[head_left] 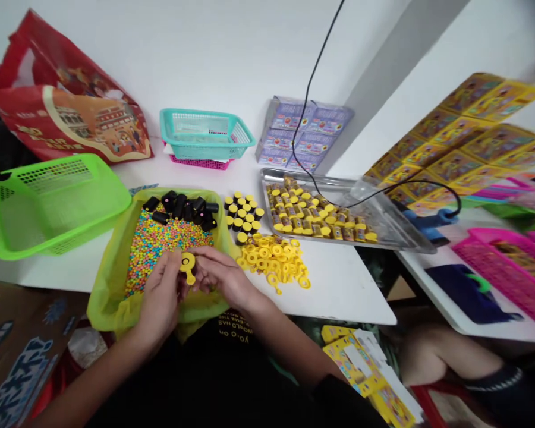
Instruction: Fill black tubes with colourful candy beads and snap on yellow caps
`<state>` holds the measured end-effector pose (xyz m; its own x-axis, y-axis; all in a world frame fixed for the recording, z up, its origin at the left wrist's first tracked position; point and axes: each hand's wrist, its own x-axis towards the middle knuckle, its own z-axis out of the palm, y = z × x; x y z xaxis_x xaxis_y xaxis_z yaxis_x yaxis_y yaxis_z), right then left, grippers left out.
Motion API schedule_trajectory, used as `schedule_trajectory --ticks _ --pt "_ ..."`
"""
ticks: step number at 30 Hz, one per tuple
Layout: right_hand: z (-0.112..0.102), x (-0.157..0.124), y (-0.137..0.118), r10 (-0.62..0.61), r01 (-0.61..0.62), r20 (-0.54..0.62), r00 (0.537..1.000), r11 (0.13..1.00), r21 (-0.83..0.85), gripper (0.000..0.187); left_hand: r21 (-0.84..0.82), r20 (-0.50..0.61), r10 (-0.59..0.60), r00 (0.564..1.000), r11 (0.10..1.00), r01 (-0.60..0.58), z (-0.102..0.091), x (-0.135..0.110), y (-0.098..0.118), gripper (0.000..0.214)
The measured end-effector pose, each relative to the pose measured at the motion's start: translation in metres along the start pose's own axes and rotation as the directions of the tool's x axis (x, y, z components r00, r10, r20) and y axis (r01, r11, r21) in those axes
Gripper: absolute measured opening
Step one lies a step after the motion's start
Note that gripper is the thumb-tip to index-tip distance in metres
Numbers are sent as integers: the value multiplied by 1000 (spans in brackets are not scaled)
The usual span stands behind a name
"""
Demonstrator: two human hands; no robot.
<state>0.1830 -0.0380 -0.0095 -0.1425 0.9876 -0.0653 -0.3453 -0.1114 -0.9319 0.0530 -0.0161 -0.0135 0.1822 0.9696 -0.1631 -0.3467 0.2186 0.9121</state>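
Over the yellow-lined basket [98, 291], my left hand [158, 297] and my right hand [227, 279] come together with their fingers closed. Between them is a yellow plastic ring with a small tab [188, 266], gripped by the fingers of both hands. Whatever lies behind the ring in my fingers is hidden. Beneath my hands, the basket holds small multicoloured candy balls [160, 244] and, at its far edge, several black cylinders [182, 208]. To the right lies a heap of similar yellow rings [274, 258]. Behind that heap stand black cylinders with yellow caps [242, 217].
A metal tray [405, 236] holds yellow-capped tubes. Around the table are a green basket [62, 220], teal basket [205, 142], red bag [71, 113], purple boxes [298, 134] and yellow boxes [455, 131]. A black cable [307, 89] hangs across. Another person's leg [446, 356] is at right.
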Motion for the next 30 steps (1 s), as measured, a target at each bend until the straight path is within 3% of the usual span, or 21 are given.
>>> schedule_trajectory --ticks 4,7,12,22,26,28,30 --pt "-10 -5 -2 -64 67 36 997 994 -83 49 -34 14 -24 1000 999 24 5 0 1 44" --pt "-6 -3 1 -80 78 -16 997 994 -83 37 32 80 51 995 998 -54 3 -1 -1 44" --pt "4 1 3 9 -5 -179 984 1000 23 22 120 163 130 978 981 -150 -2 -5 0 41" --pt "5 3 2 43 -29 -252 967 998 59 18 147 181 132 975 976 -159 -7 -10 -4 37" --pt "3 -2 -4 -6 -2 -128 992 998 -56 19 139 196 105 975 981 -134 -13 -8 -2 33" --pt "2 -6 -10 -51 50 2 999 977 -205 21 144 179 59 982 986 -85 -13 -6 1 32" --pt "-2 -7 -18 -142 171 99 985 888 -426 20 156 176 3 984 987 -30 -12 -2 5 34"
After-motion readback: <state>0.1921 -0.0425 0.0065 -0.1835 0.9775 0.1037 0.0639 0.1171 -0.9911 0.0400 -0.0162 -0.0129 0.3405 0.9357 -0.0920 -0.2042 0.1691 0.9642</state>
